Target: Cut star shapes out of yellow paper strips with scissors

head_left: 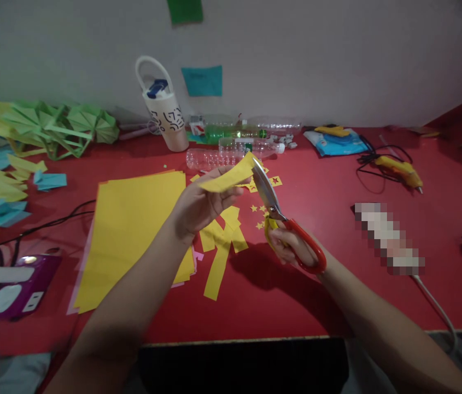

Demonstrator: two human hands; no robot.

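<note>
Held up over the table, a strip of yellow paper [231,176] is pinched in my left hand [204,205]. My right hand [292,243] grips scissors [267,186] with a red and a yellow handle, fingers through the loops. The blade tips meet the strip's right end; whether they cut into it I cannot tell. Beneath my hands lie several cut yellow paper pieces [218,268] and small yellow paper stars [254,208]. Left of these sits a stack of yellow paper sheets [136,219], partly covered by my left forearm.
A white tumbler [169,120] and plastic bottles [251,146] stand or lie by the wall. Folded green paper [58,126] fills the back left. A purple device [25,290] is at left; a yellow glue gun [401,172] and a blurred-out object with a cord [436,306] lie right.
</note>
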